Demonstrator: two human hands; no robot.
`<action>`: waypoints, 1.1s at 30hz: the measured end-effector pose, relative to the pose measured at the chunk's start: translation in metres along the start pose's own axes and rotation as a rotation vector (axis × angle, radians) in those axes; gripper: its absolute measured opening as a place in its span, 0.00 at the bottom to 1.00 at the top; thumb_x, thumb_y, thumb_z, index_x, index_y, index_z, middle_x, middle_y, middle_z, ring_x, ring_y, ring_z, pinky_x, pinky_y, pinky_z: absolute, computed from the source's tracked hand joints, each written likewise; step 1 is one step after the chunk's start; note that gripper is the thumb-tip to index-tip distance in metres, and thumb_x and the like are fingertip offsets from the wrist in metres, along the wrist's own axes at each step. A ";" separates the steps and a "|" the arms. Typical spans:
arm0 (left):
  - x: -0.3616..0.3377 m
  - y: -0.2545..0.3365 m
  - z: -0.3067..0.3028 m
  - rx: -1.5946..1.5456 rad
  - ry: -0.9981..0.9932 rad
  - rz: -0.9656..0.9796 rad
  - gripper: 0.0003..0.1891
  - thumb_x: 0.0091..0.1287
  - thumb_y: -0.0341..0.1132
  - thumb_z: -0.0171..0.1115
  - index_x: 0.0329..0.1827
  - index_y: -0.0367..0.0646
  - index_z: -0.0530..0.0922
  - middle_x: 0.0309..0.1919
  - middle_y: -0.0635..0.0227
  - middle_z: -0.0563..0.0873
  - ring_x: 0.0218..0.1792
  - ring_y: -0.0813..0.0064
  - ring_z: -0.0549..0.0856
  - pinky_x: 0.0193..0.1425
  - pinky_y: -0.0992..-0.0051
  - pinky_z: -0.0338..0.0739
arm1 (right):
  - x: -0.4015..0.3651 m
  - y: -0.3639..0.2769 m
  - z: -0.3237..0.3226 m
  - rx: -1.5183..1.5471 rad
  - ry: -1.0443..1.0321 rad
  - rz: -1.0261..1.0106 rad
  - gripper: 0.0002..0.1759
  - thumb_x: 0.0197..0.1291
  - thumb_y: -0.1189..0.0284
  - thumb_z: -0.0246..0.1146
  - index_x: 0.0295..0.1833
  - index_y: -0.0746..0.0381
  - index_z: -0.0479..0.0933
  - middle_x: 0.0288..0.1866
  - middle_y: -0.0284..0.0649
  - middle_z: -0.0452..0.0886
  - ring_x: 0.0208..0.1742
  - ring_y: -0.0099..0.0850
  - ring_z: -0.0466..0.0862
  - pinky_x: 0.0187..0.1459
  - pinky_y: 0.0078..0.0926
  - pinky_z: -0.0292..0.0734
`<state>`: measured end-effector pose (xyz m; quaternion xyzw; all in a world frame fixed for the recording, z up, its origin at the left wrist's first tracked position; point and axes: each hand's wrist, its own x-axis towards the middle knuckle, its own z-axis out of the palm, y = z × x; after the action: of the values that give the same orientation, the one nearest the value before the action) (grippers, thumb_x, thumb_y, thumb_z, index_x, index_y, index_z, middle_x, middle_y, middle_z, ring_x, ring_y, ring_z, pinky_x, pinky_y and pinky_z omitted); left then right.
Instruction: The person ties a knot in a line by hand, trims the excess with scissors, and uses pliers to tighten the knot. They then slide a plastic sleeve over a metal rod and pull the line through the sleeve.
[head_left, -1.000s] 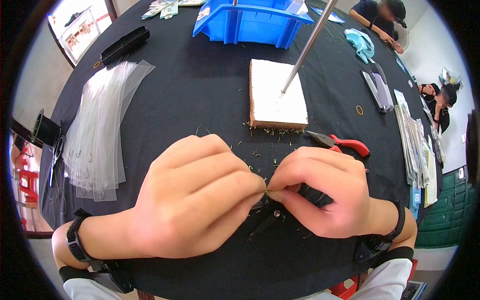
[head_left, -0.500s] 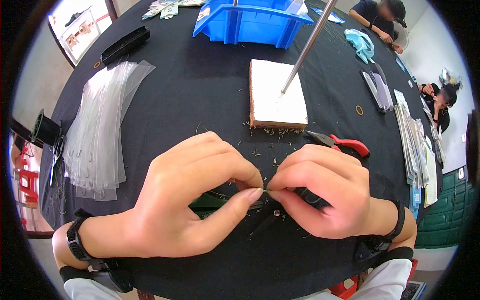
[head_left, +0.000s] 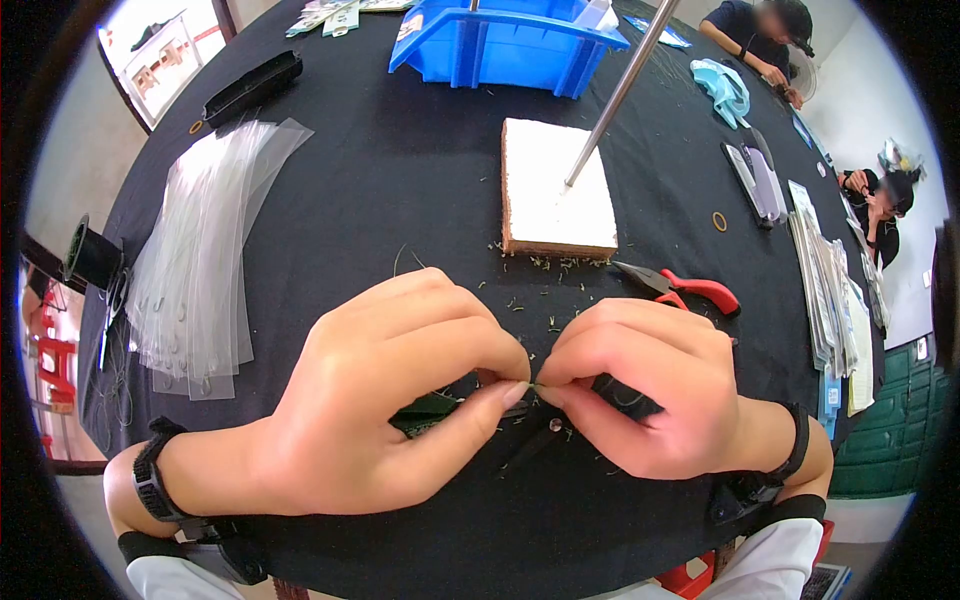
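My left hand [head_left: 390,400] and my right hand [head_left: 650,390] meet fingertip to fingertip above the black cloth. Each one pinches thumb against index finger. A short bit of thin greenish line [head_left: 534,385] shows in the tiny gap between them; the rest is hidden by the fingers. Behind the left thumb a dark green object [head_left: 425,410] is partly visible. Below the fingertips lies a slim dark tool [head_left: 535,444] with a shiny round end. Red-handled pliers [head_left: 700,290] rest just beyond my right hand.
A white-topped block [head_left: 555,190] holds an upright metal rod [head_left: 620,95], with greenish clippings along its front. Behind stands a blue bin [head_left: 510,55]. Clear plastic sleeves [head_left: 205,260] lie left; a stapler [head_left: 757,180] and stacked packets [head_left: 820,280] lie right. Two people sit at far right.
Both hands keep their pinch on the line. The left hand has shifted very slightly right, and the right hand's knuckles sit a little lower. Nothing was let go.
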<state>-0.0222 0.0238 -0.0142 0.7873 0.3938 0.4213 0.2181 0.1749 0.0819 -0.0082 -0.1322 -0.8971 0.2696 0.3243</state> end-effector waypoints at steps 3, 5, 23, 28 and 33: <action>0.000 0.000 -0.001 0.017 0.003 0.020 0.06 0.50 0.22 0.63 0.31 0.39 0.78 0.27 0.64 0.82 0.29 0.66 0.78 0.36 0.71 0.70 | 0.000 0.001 -0.001 0.045 -0.018 0.041 0.09 0.43 0.85 0.65 0.31 0.65 0.73 0.26 0.40 0.74 0.26 0.36 0.77 0.27 0.28 0.71; 0.000 0.001 -0.002 0.014 -0.005 0.000 0.05 0.51 0.22 0.63 0.31 0.38 0.78 0.27 0.64 0.82 0.29 0.66 0.78 0.36 0.72 0.70 | 0.000 0.000 -0.001 0.068 -0.022 0.065 0.09 0.43 0.85 0.65 0.31 0.65 0.73 0.26 0.40 0.74 0.25 0.36 0.77 0.27 0.27 0.72; -0.003 0.004 -0.002 -0.185 -0.046 -0.226 0.02 0.54 0.24 0.61 0.29 0.36 0.77 0.27 0.64 0.81 0.31 0.70 0.79 0.38 0.73 0.70 | 0.000 0.004 0.001 -0.208 0.026 -0.170 0.13 0.37 0.84 0.67 0.34 0.67 0.76 0.30 0.41 0.77 0.28 0.34 0.79 0.28 0.24 0.73; -0.003 0.005 -0.001 -0.220 -0.054 -0.265 0.02 0.55 0.24 0.61 0.29 0.36 0.77 0.27 0.64 0.81 0.31 0.73 0.78 0.39 0.74 0.70 | -0.001 0.005 0.002 -0.251 0.055 -0.235 0.14 0.35 0.85 0.68 0.33 0.67 0.77 0.30 0.42 0.77 0.26 0.34 0.78 0.26 0.25 0.72; -0.004 0.006 -0.002 -0.260 -0.060 -0.321 0.02 0.57 0.25 0.61 0.30 0.36 0.77 0.27 0.64 0.81 0.32 0.76 0.78 0.39 0.76 0.70 | 0.000 0.007 0.002 -0.252 0.067 -0.232 0.15 0.35 0.86 0.68 0.34 0.67 0.77 0.30 0.42 0.77 0.27 0.35 0.79 0.28 0.25 0.73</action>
<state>-0.0224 0.0170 -0.0106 0.6918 0.4499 0.4047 0.3939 0.1743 0.0865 -0.0135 -0.0762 -0.9217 0.1113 0.3636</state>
